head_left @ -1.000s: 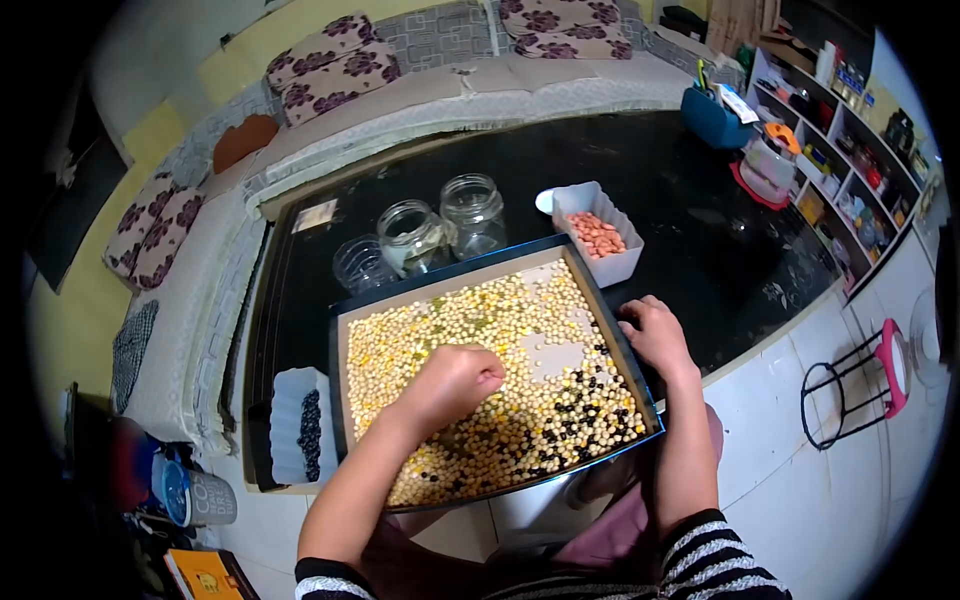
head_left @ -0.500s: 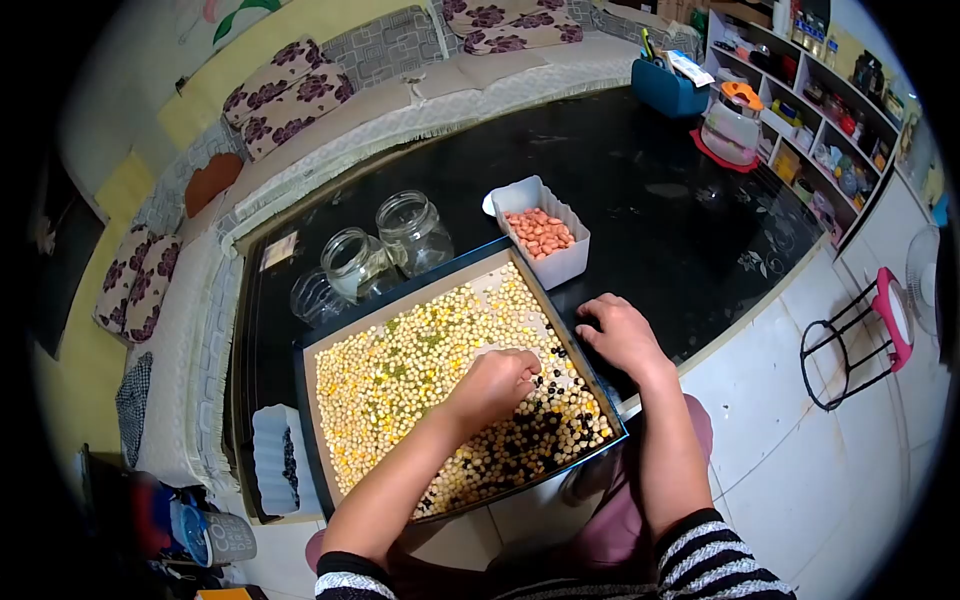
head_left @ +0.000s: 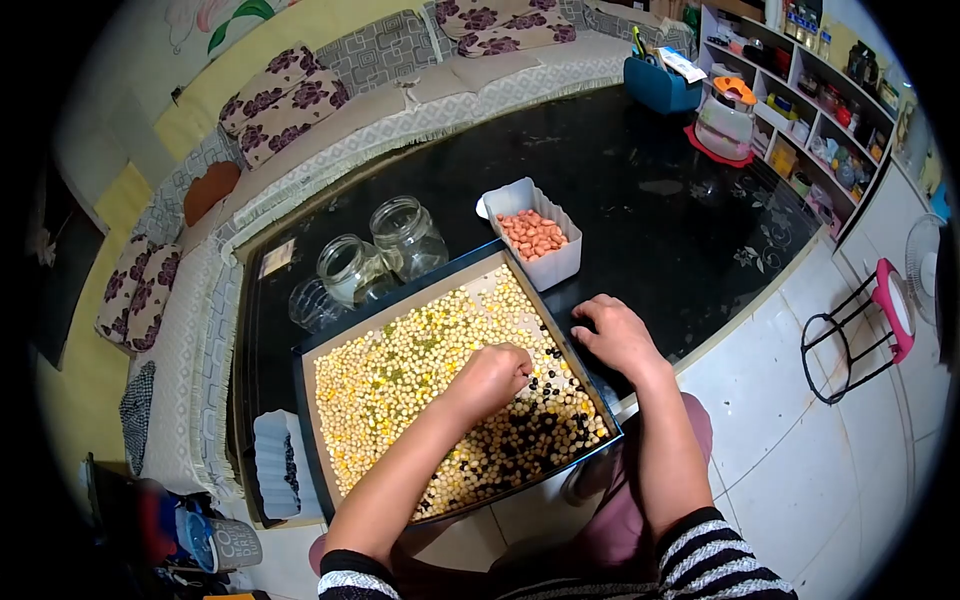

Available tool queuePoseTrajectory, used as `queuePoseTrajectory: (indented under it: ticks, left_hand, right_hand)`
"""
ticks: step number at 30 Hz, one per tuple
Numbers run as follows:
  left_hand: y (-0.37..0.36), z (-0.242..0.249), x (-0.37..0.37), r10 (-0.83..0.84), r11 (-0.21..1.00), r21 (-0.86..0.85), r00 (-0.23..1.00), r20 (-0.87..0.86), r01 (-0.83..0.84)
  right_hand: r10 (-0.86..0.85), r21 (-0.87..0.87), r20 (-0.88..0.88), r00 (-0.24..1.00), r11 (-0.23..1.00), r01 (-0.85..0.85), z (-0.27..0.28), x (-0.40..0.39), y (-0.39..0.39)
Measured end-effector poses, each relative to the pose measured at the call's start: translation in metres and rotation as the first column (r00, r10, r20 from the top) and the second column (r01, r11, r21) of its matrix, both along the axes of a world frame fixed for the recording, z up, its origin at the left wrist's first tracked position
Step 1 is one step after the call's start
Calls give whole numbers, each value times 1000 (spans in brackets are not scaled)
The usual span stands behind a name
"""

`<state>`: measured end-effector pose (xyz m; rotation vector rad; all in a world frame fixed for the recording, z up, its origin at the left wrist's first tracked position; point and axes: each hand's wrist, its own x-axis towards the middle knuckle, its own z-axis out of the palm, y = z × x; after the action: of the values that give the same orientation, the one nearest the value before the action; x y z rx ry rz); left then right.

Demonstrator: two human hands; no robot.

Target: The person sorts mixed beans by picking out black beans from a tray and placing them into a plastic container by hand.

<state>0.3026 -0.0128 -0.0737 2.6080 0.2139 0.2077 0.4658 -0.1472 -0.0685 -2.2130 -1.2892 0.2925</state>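
Note:
A shallow box [head_left: 322,448] holds a spread of pale yellow soybeans [head_left: 365,405], with orange corn-like kernels and green mung beans among them. Black beans [head_left: 527,437] are mixed in mostly at the near right. My left hand [head_left: 490,380] is closed in a pinch over the beans, right of the box's middle; whatever its fingertips hold is hidden. Beyond the box's right wall, my right hand [head_left: 620,338] rests on the black tabletop with loosely bent fingers and nothing visible in it.
A white container of peanuts [head_left: 533,236] stands behind the box, near several glass jars [head_left: 408,240]. At left is a white container [head_left: 275,465] with dark beans. A lidded jug [head_left: 724,122] and blue caddy [head_left: 665,85] stand far right; a pink stool [head_left: 893,310] is on the floor.
My left hand has shifted very slightly up and left over the beans, staying closed. My right hand remains beside the box. The whole view has tilted a little.

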Motion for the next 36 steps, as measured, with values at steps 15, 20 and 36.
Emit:
queuePoseTrajectory:
  ticks: [15, 20, 36]
  left_hand:
    - [-4, 11, 0, -46, 995, -85, 999, 10, 47]
    - [-2, 5, 2, -86, 996, -44, 991, -98, 82]
    - [4, 5, 0, -29, 1000, -7, 982, -186, 28]
  right_hand:
    - [-3, 30, 21, 1000, 1000, 3, -3, 0, 0]
    - [-4, -18, -6, 1000, 1000, 4, 1, 0, 0]
    - [3, 28, 12, 1000, 1000, -3, -2, -1, -1]
